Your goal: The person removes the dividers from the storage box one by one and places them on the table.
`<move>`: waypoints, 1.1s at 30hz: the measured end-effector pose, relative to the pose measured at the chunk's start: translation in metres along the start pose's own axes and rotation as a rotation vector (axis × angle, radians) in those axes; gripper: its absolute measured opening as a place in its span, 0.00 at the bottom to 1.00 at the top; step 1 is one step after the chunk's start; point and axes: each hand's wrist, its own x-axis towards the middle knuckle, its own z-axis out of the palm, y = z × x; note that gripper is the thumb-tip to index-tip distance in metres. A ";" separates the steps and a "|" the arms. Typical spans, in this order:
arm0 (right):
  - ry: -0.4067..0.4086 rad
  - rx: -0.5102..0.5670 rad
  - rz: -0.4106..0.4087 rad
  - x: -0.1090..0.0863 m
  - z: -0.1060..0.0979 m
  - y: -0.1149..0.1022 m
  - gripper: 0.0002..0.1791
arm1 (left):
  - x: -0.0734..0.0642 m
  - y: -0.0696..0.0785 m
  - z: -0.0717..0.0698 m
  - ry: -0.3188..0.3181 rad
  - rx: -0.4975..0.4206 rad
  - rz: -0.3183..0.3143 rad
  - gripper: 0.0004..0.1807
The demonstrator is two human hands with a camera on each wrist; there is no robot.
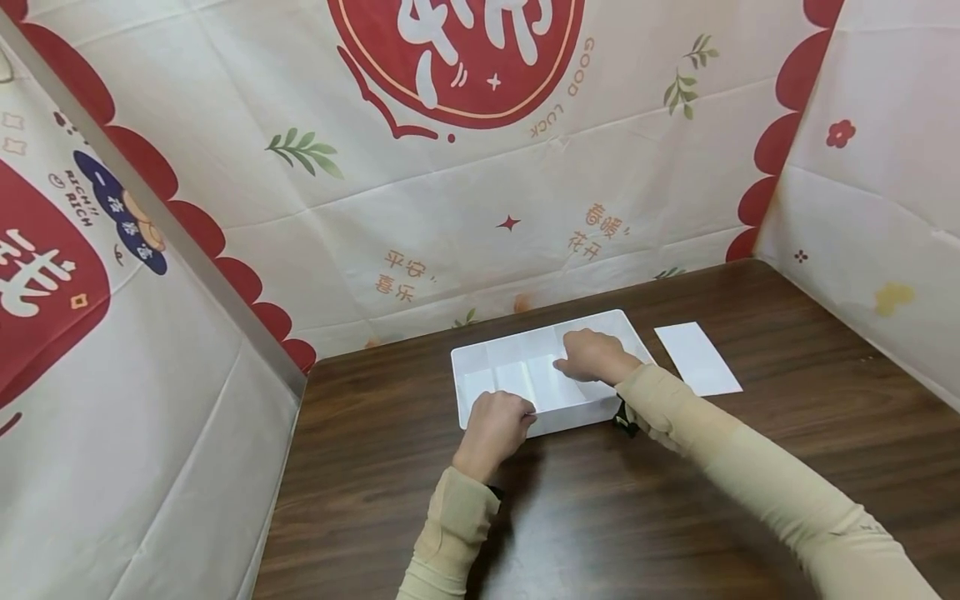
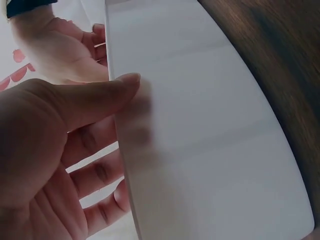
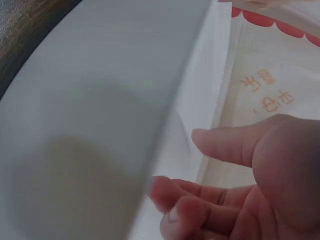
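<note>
Left hand (image 1: 497, 429) pinches the near wall of the white tray (image 1: 573, 416); right hand (image 1: 596, 354) bends over it.
Wrist views alone show left thumb outside, right thumb and fingers parted; tray on the table (image 1: 360, 467), near a white card (image 1: 697, 358).

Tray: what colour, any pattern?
Tray is plain white, no pattern visible; shows best in the head view.

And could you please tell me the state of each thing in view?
White tray: upright on the table, open-topped
White rectangular piece: lying flat, right of the tray, apart from it
Left hand: pinching the tray's near wall
Right hand: at the tray's right part, fingers bent, nothing visibly held
Printed cloth: hung behind the table, creased
</note>
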 end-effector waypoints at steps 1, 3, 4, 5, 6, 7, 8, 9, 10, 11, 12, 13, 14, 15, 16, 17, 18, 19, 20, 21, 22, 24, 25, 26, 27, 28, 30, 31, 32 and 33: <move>-0.001 0.007 0.009 0.001 0.002 -0.001 0.19 | 0.000 0.000 0.001 0.005 -0.001 -0.002 0.07; -0.010 0.026 0.030 0.004 0.005 -0.001 0.17 | 0.000 0.000 0.001 0.013 -0.004 -0.007 0.07; -0.015 0.033 0.037 0.005 0.007 -0.001 0.16 | -0.001 0.001 0.002 0.018 -0.005 -0.009 0.07; -0.017 0.038 0.040 0.006 0.008 -0.001 0.15 | -0.001 0.001 0.002 0.021 -0.008 -0.011 0.07; -0.022 0.044 0.041 0.006 0.010 -0.001 0.15 | -0.001 0.001 0.003 0.023 -0.010 -0.014 0.08; -0.025 0.046 0.044 0.007 0.011 -0.002 0.15 | -0.001 0.001 0.003 0.024 -0.010 -0.017 0.08; -0.029 0.047 0.047 0.007 0.013 -0.002 0.15 | -0.002 0.002 0.003 0.024 -0.010 -0.020 0.09; -0.029 0.047 0.043 0.008 0.014 -0.002 0.15 | -0.002 0.002 0.004 0.022 -0.010 -0.024 0.11; -0.025 0.045 0.040 0.008 0.015 -0.002 0.15 | -0.002 0.002 0.004 0.022 -0.009 -0.027 0.12; -0.024 0.043 0.039 0.009 0.016 -0.002 0.15 | -0.002 0.002 0.004 0.021 -0.009 -0.030 0.13; -0.023 0.042 0.041 0.009 0.017 -0.003 0.15 | -0.002 0.002 0.004 0.020 -0.008 -0.033 0.15; -0.021 0.040 0.043 0.010 0.017 -0.003 0.15 | -0.002 0.002 0.004 0.020 -0.006 -0.036 0.16; -0.019 0.042 0.045 0.010 0.017 -0.004 0.15 | -0.002 0.002 0.004 0.022 -0.005 -0.037 0.17; -0.017 0.044 0.046 0.010 0.017 -0.005 0.14 | -0.002 0.002 0.005 0.024 -0.004 -0.038 0.17; -0.017 0.047 0.049 0.010 0.017 -0.005 0.13 | -0.002 0.002 0.005 0.026 -0.002 -0.038 0.18; -0.020 0.050 0.054 0.011 0.016 -0.006 0.12 | -0.002 0.002 0.005 0.029 0.001 -0.038 0.18; -0.020 0.053 0.058 0.011 0.016 -0.006 0.11 | -0.002 0.002 0.005 0.031 0.004 -0.037 0.18; -0.020 0.056 0.062 0.011 0.016 -0.007 0.10 | -0.002 0.002 0.005 0.034 0.008 -0.035 0.18; -0.020 0.060 0.066 0.012 0.016 -0.007 0.09 | -0.002 0.002 0.005 0.036 0.010 -0.034 0.18; -0.022 0.063 0.070 0.012 0.016 -0.007 0.09 | -0.002 0.002 0.005 0.037 0.012 -0.033 0.18; -0.023 0.066 0.075 0.013 0.016 -0.007 0.08 | -0.002 0.002 0.005 0.038 0.013 -0.031 0.18; -0.025 0.071 0.086 0.014 0.016 -0.008 0.06 | -0.002 0.002 0.005 0.039 0.019 -0.028 0.16; -0.026 0.073 0.090 0.014 0.016 -0.008 0.06 | -0.002 0.002 0.005 0.037 0.023 -0.027 0.15; -0.027 0.076 0.094 0.015 0.016 -0.008 0.06 | -0.001 0.002 0.005 0.034 0.031 -0.026 0.14; -0.029 0.076 0.097 0.015 0.016 -0.008 0.05 | -0.001 0.002 0.005 0.032 0.041 -0.026 0.13; -0.031 0.074 0.098 0.016 0.016 -0.008 0.05 | -0.001 0.003 0.005 0.031 0.050 -0.027 0.12; -0.031 0.066 0.094 0.016 0.016 -0.008 0.05 | 0.000 0.003 0.005 0.027 0.066 -0.029 0.10; -0.030 0.061 0.091 0.017 0.016 -0.009 0.06 | 0.000 0.003 0.006 0.026 0.071 -0.030 0.10; -0.028 0.055 0.087 0.017 0.016 -0.009 0.06 | 0.000 0.003 0.006 0.027 0.074 -0.030 0.10; -0.025 0.048 0.082 0.017 0.016 -0.009 0.06 | 0.000 0.003 0.006 0.027 0.074 -0.031 0.10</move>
